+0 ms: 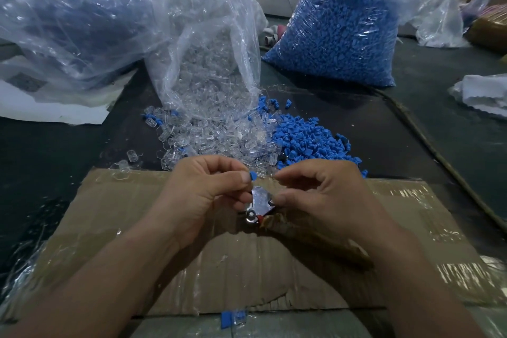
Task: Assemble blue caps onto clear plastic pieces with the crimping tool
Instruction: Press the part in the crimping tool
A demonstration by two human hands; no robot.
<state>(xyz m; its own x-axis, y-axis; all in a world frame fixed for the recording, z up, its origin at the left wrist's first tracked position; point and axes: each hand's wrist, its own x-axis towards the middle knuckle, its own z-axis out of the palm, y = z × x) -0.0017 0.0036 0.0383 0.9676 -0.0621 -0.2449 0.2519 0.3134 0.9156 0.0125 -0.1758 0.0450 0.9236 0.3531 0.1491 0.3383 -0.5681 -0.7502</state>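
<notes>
My left hand (203,192) pinches a small blue cap (253,175) between thumb and forefinger. My right hand (323,195) pinches a clear plastic piece (267,176) just right of the cap, the two nearly touching. Below them the shiny metal head of the crimping tool (260,204) shows between both hands; its handles run under my right palm and are mostly hidden. Loose clear pieces (208,137) and loose blue caps (307,140) lie heaped on the dark table just beyond my hands.
A flattened cardboard sheet (123,214) lies under my forearms. A bag of clear pieces (208,44) stands open behind the heap, a bag of blue caps (340,33) at the back right, another large bag (68,16) at the left. One assembled piece (233,318) lies near the cardboard's front edge.
</notes>
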